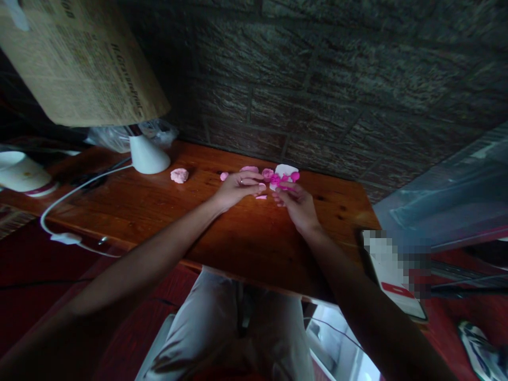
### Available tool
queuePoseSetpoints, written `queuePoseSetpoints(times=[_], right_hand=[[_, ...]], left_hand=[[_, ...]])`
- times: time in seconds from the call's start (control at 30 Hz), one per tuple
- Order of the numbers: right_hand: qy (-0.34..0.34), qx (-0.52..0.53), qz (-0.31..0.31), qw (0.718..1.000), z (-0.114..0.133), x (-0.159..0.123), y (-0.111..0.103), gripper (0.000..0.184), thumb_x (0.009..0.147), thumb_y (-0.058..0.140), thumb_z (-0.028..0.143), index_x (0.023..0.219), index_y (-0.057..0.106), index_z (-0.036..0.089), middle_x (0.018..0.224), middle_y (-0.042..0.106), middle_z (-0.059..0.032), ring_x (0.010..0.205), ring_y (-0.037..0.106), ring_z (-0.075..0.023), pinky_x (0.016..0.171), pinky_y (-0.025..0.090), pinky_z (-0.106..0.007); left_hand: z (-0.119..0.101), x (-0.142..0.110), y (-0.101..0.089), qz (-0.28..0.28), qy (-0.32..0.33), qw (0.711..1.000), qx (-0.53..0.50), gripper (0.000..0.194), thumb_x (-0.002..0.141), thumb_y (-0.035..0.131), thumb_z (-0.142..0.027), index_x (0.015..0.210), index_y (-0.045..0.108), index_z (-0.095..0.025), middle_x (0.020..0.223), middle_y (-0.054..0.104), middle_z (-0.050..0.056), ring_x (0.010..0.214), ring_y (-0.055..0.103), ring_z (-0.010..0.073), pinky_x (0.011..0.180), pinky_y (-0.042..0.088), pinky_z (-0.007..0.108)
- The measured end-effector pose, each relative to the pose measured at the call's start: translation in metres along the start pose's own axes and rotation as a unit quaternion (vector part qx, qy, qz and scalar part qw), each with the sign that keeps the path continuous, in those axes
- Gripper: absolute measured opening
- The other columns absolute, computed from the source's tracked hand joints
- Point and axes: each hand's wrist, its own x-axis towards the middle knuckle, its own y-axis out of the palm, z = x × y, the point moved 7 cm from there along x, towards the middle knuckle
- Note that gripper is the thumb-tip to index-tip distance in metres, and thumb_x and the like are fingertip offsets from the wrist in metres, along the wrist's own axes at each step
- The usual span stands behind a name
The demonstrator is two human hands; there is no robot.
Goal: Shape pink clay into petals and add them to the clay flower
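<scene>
My left hand (238,188) is over the far part of the wooden table, fingers curved and a ring on one. At its thumb tip is a small pale pink piece of soft clay (262,186), seemingly pinched. Facing it, my right hand (297,205) has its fingers curled in beside bright magenta pieces (275,180); what they hold, if anything, is blurred. Behind the hands lie a pink lump (268,173), a flat pink piece (249,169) and a white piece (286,170). A thin pink strip (261,197) rests between the hands.
A crumpled pink lump (179,175) sits near a lamp (148,154) with a newsprint shade. A white cord (85,185) runs left past a paper cup (24,172). A tablet-like device (391,275) lies at the table's right edge. A stone-patterned wall (270,79) stands behind the table (254,243).
</scene>
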Motion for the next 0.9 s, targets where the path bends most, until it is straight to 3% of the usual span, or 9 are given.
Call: queuePoseSetpoints(times=[0.17,0.3,0.47,0.6,0.77,0.9], right_hand=[[0.0,-0.015,-0.014,1.0,0.0,0.001,-0.005,0.045,0.07,0.082,0.05,0.1,0.067,0.02,0.081,0.077,-0.0035,0.075,0.073,-0.0173,0.067,0.057,-0.031],[0.0,-0.019,-0.01,1.0,0.0,0.001,-0.005,0.046,0.069,0.082,0.051,0.1,0.069,0.02,0.081,0.077,-0.0041,0.074,0.072,-0.017,0.066,0.057,-0.031],[0.01,-0.047,0.079,0.996,0.002,-0.006,0.013,0.043,0.074,0.076,0.059,0.093,0.075,0.021,0.085,0.078,-0.0055,0.073,0.071,-0.0166,0.064,0.056,-0.03],[-0.013,-0.056,0.13,0.99,0.007,-0.011,0.022,0.034,0.075,0.078,0.052,0.091,0.079,0.023,0.086,0.079,-0.0037,0.073,0.069,-0.0156,0.065,0.054,-0.028],[-0.018,-0.061,0.122,0.991,0.007,-0.009,0.018,0.023,0.073,0.081,0.044,0.086,0.08,0.025,0.081,0.078,-0.0016,0.07,0.067,-0.0141,0.066,0.054,-0.029],[0.002,-0.038,0.112,0.993,0.005,-0.008,0.016,0.026,0.072,0.081,0.047,0.085,0.078,0.024,0.08,0.077,-0.0014,0.069,0.068,-0.014,0.066,0.055,-0.029]], left_hand=[[0.001,0.001,-0.001,-0.004,-0.018,1.0,-0.023,0.053,0.062,0.093,-0.032,0.108,0.075,-0.014,0.082,0.08,0.004,0.076,0.074,0.0164,0.087,0.059,0.037],[-0.003,0.001,-0.004,0.001,0.011,1.0,0.014,0.05,0.063,0.092,-0.03,0.107,0.074,-0.015,0.081,0.08,0.002,0.081,0.075,0.0163,0.092,0.057,0.035],[0.003,-0.003,0.007,0.075,-0.008,0.997,0.034,0.046,0.068,0.09,-0.032,0.105,0.07,-0.013,0.079,0.079,0.003,0.076,0.075,0.0164,0.081,0.058,0.032],[0.007,-0.004,0.014,0.106,0.0,0.994,0.036,0.046,0.069,0.089,-0.03,0.106,0.068,-0.012,0.077,0.078,0.003,0.072,0.073,0.0145,0.075,0.057,0.027],[0.009,-0.002,0.015,0.117,0.001,0.992,0.035,0.049,0.07,0.088,-0.025,0.112,0.067,-0.012,0.081,0.079,0.004,0.076,0.075,0.015,0.078,0.057,0.027],[0.007,-0.003,0.016,0.113,-0.001,0.993,0.03,0.053,0.069,0.088,-0.022,0.116,0.066,-0.012,0.087,0.08,0.004,0.082,0.076,0.0164,0.088,0.057,0.032]])
